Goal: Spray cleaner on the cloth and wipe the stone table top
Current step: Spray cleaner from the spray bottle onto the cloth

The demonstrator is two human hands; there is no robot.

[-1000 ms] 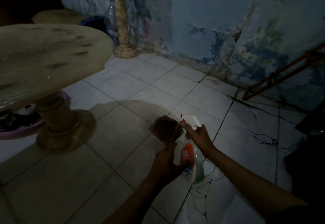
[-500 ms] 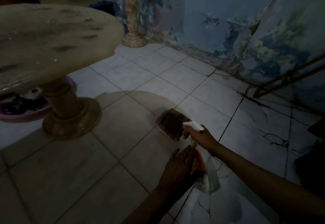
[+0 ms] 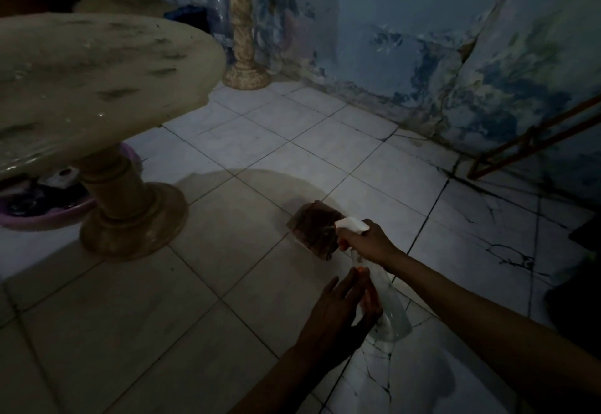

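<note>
A dim room with a peeling blue wall (image 3: pixel 422 39) and a cracked tiled floor (image 3: pixel 227 283). The round stone bench (image 3: pixel 97 81) stands on its pedestal at the left, its top dusty. The right hand (image 3: pixel 367 241) grips the spray bottle (image 3: pixel 390 309) by its neck, nozzle at the brown cloth (image 3: pixel 313 229) on the floor. The left hand (image 3: pixel 335 309) lies open against the bottle's body, fingers loose.

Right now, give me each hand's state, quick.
Left hand: fingers open, resting against the spray bottle.
Right hand: closed around the spray bottle's neck.
</note>
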